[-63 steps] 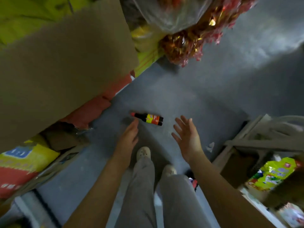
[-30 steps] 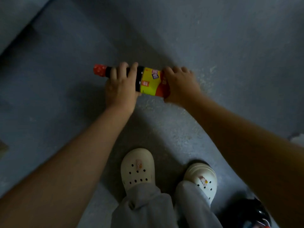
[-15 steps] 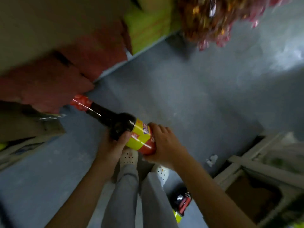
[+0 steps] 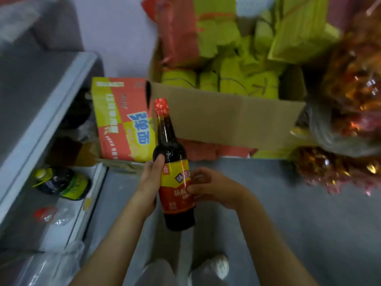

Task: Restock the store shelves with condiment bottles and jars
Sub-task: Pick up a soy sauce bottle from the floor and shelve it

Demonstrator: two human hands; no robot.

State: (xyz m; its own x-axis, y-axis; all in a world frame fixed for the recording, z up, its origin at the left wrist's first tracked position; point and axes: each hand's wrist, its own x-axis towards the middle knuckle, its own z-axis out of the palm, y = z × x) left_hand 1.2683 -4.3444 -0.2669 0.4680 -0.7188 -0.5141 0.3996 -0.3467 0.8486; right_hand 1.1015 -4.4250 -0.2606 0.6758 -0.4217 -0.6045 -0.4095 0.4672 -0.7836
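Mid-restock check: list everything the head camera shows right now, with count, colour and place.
sauce bottle: one, dark with red cap and yellow-red label, upright at centre
cardboard box: one, brown, open, behind the sauce bottle
packs: several, yellow-green, inside the cardboard box
printed carton: one, red and yellow, left of the cardboard box
shelf: one, pale grey, far left
second bottle: one, dark with yellow-green label, on the shelf's lower level
wrapped sweets: many, red-gold, in clear plastic, far right
floor: grey, underfoot
left hand: one, grips the sauce bottle's shoulder
right hand: one, pinches its label
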